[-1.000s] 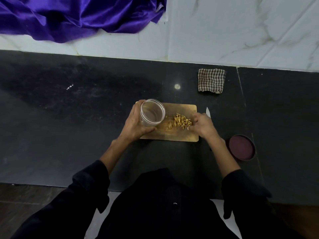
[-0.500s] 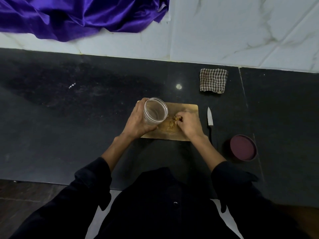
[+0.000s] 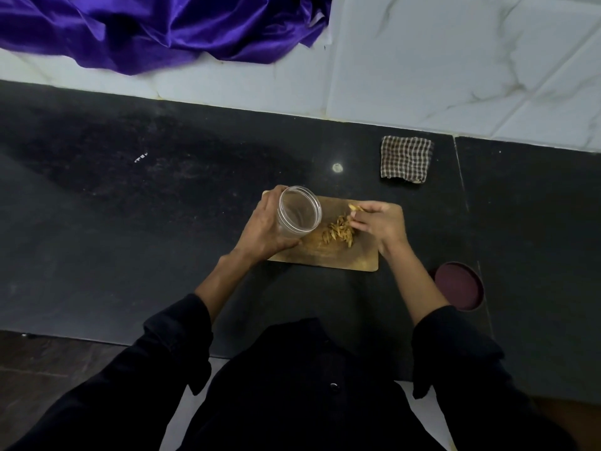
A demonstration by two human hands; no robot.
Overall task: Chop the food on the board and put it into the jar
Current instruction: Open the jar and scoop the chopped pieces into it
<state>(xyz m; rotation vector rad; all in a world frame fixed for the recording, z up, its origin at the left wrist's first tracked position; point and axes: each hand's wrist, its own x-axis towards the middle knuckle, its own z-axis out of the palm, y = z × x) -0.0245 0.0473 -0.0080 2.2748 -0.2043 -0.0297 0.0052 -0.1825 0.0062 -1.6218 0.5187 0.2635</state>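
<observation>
A wooden cutting board (image 3: 341, 260) lies on the black counter with a small heap of chopped tan food (image 3: 338, 234) at its middle. My left hand (image 3: 263, 229) grips a clear plastic jar (image 3: 297, 213), tilted with its mouth toward the food, at the board's left end. My right hand (image 3: 379, 222) hovers over the board's right part and pinches a few food pieces (image 3: 356, 208) in its fingertips, just right of the jar's mouth. The knife is hidden behind my right hand and forearm.
A maroon jar lid (image 3: 458, 286) lies on the counter right of the board. A folded checked cloth (image 3: 406, 158) sits behind the board near the white tiled wall. Purple satin fabric (image 3: 156, 27) drapes at the upper left.
My right hand swept the food leftward toward the jar, gathered some, and now lifts a pinch of pieces. The jar stays tilted in my left hand.
</observation>
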